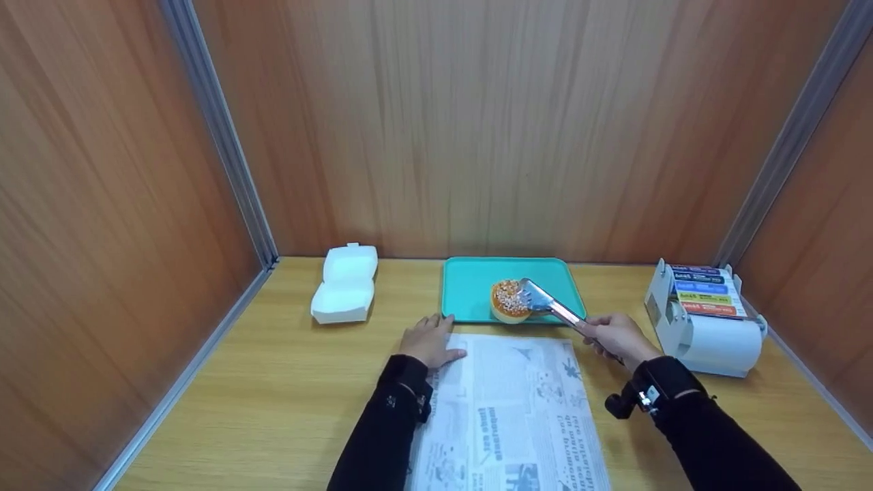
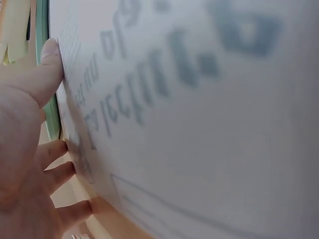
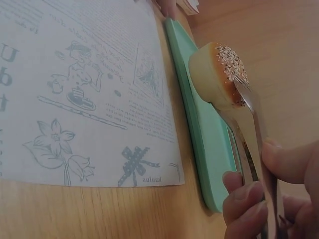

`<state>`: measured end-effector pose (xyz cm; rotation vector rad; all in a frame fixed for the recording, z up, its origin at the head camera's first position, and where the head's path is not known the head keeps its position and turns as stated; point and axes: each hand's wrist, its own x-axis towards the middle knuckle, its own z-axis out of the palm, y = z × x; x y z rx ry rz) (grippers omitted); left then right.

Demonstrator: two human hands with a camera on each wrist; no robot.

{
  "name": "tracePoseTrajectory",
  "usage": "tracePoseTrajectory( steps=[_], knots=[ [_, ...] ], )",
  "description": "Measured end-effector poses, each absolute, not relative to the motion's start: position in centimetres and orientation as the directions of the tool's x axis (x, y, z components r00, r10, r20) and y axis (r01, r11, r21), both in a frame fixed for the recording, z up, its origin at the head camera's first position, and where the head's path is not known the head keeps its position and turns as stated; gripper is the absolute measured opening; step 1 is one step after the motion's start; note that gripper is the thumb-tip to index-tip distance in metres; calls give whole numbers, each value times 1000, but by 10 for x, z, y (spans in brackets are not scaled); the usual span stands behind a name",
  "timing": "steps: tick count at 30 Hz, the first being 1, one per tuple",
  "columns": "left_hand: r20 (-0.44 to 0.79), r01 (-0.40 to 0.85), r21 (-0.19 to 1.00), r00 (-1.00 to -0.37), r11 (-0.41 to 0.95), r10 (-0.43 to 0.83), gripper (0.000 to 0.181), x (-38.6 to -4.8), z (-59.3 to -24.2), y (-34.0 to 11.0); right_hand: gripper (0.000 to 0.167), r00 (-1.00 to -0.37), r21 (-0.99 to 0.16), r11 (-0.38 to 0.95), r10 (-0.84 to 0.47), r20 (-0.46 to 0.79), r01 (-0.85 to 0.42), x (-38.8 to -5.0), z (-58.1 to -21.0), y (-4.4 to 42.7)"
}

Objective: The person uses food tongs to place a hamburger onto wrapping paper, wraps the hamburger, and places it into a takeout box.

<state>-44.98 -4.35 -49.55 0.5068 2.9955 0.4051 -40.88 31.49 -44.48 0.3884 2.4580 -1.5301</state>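
Observation:
My right hand (image 1: 617,335) grips a pair of metal tongs (image 1: 563,312), fingers on one side and thumb on the other in the right wrist view. Between the tongs' ends is a round bun (image 3: 215,74) with a browned top sprinkled with seeds. In the head view the bun appears over the front edge of the green tray (image 1: 470,286). My left hand (image 1: 426,342) rests with spread fingers at the far left corner of a printed paper sheet (image 1: 511,402). The thumb (image 2: 50,57) touches the paper's edge in the left wrist view.
A white clamshell box (image 1: 346,286) stands with its lid up at the back left. On the right, a white dispenser (image 1: 709,327) holds a roll and several coloured boxes. Wooden panels (image 1: 505,136) enclose the table at the back and both sides.

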Motion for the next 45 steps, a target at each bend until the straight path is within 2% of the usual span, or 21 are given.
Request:
tracePoseTrajectory(
  steps=[7, 14, 19, 23, 30, 45],
  knots=[
    [-8, 274, 380, -954, 883, 300, 86, -444, -504, -53, 42, -946, -824, 475, 66, -318, 310, -394, -447, 314],
    [-35, 264, 550, -940, 792, 338, 87, -430, -491, -70, 41, -939, -807, 499, 36, -343, 314, -380, -450, 314],
    [-80, 343, 511, -894, 788, 441, 91, -418, -477, -79, 40, -945, -796, 536, 11, -328, 282, -370, -448, 320],
    [-81, 418, 454, -860, 787, 504, 102, -406, -473, -86, 44, -944, -788, 559, -30, -329, 257, -360, -442, 326],
    [-155, 436, 404, -834, 804, 530, 111, -390, -478, -98, 39, -938, -767, 601, -81, -338, 225, -338, -435, 325],
    [-173, 452, 401, -817, 797, 551, 121, -363, -485, -120, 40, -922, -759, 629, -172, -347, 168, -308, -432, 317]
  ],
)
